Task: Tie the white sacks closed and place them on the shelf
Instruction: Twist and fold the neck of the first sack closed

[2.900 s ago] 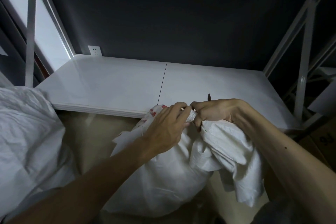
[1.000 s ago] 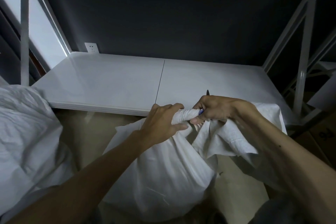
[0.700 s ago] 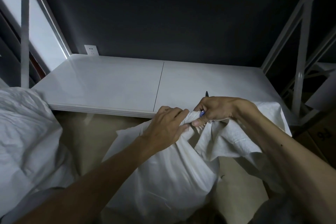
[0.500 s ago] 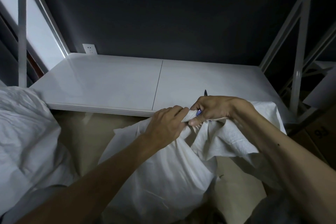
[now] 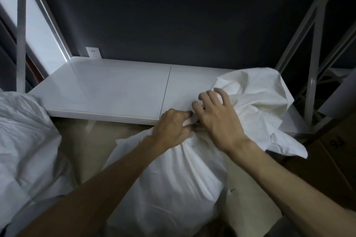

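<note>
Step in hand: closing the neck of the white sack (image 5: 169,175). The sack stands on the floor at lower centre of the frame, just in front of the shelf (image 5: 107,92) edge.

The left hand (image 5: 171,129) is clamped round the gathered neck, fingers curled tight on the fabric. The right hand (image 5: 217,121) lies just right of it, fingers spread and bent over the loose top (image 5: 256,102), which flares onto the shelf at right. Its thumb is hidden, so it cannot be told whether it pinches anything. No finished knot is visible.

Judgement: the next move calls for winding or knotting the loose top round the neck, with the gather held tight, before any lift. A second sack (image 5: 23,140) lies at the left edge.
</note>
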### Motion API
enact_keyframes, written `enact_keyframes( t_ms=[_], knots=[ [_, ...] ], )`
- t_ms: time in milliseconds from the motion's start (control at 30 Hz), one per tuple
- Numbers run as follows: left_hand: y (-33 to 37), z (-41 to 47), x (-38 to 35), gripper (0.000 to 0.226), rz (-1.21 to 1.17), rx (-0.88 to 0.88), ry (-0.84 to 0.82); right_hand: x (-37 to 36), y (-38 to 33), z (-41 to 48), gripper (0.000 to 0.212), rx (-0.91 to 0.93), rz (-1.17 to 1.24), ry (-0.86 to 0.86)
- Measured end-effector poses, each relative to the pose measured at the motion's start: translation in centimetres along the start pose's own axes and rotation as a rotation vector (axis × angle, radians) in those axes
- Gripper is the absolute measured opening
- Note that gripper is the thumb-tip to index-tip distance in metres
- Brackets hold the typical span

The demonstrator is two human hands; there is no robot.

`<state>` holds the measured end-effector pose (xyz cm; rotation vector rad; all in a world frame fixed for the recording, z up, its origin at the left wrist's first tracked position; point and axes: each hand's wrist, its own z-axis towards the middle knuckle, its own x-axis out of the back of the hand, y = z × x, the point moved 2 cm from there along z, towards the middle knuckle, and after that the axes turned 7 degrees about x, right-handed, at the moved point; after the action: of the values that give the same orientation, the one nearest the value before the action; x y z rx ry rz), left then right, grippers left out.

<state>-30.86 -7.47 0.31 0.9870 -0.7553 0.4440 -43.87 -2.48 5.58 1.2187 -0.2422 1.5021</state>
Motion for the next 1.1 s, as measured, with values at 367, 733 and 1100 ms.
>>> enact_keyframes(
  t_ms=[367,733,1100],
  knots=[
    [-0.2,0.5,1.2,0.026,-0.237,0.156,-0.208,-5.5,-1.1,-2.7,0.052,0.036,-0.219,-0.031],
    [-0.5,-0.9,0.3,0.032,-0.195,0.233,-0.106,-5.7,-0.2,-0.6,0.030,0.147,-0.168,0.076],
    [-1.4,-1.9,-0.9,0.045,0.000,0.526,0.127,-5.6,0.7,1.2,0.017,0.172,-0.007,-0.030]
  ],
)
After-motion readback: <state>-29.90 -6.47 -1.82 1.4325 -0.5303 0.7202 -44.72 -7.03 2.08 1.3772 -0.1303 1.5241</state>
